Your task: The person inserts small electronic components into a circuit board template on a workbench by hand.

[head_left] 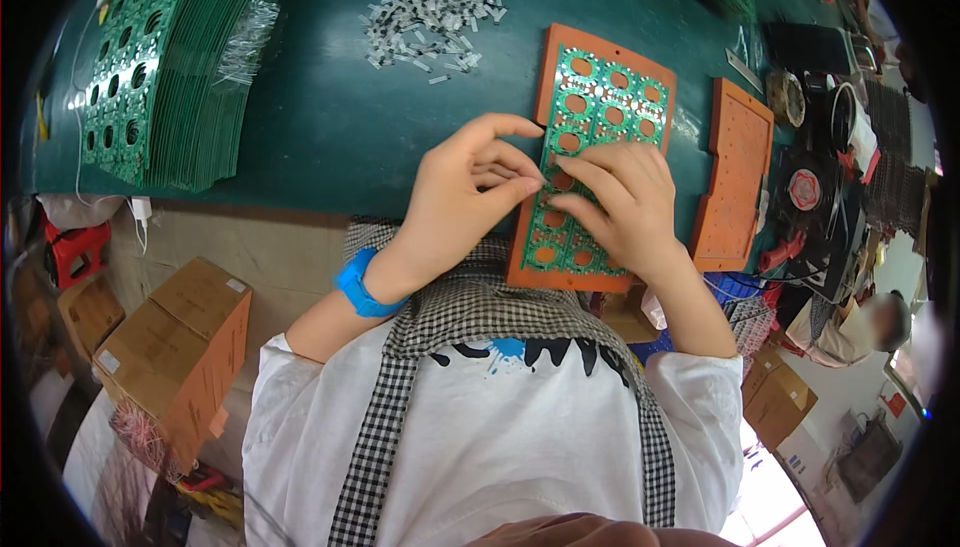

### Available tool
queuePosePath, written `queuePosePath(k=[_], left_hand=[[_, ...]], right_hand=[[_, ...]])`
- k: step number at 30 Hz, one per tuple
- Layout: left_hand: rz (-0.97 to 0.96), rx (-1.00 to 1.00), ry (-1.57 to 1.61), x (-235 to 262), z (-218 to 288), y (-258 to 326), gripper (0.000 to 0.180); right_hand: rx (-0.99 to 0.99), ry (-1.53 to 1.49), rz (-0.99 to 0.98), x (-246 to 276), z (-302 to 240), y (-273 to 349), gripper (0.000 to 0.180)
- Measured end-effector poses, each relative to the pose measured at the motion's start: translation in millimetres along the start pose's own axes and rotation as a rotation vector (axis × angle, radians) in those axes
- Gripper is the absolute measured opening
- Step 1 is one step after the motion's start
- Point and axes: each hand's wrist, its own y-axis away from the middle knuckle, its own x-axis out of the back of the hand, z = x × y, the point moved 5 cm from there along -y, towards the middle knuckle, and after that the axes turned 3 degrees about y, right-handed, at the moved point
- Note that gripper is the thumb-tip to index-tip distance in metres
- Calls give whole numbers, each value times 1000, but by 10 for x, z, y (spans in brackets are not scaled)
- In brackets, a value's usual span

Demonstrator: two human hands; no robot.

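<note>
A green circuit board panel (612, 113) with rows of oval openings lies in an orange fixture plate (556, 42) at the table's front edge. At the panel's left edge is my left hand (467, 179), a blue band on its wrist. Its index finger stretches to the board's edge, while the thumb meets a curled finger in a pinch; anything between those tips is too small to make out. My right hand (630, 199) rests over the panel's lower middle, thumb and index finger apart, their tips at the board and nothing visible between them.
Small whitish parts (437, 19) lie in a loose pile behind the panel. A tall stack of green boards (170, 77) stands at left. Another orange plate (735, 172) lies at right, near a tape roll (786, 97). Cardboard boxes (170, 322) stand below the table at left.
</note>
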Motion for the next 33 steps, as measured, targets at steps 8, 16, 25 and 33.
queuePosePath(k=[8, 16, 25, 33], left_hand=[[228, -465, -769, 129, 259, -56, 34], [446, -501, -1162, 521, 362, -283, 12], [402, -511, -810, 463, 318, -181, 8], [266, -266, -358, 384, 39, 3, 16]], right_hand=[[-334, -372, -88, -45, 99, 114, 11], [-291, -417, -175, -71, 54, 183, 11], [-271, -368, -158, -95, 36, 196, 10], [-269, -343, -133, -102, 15, 214, 10]])
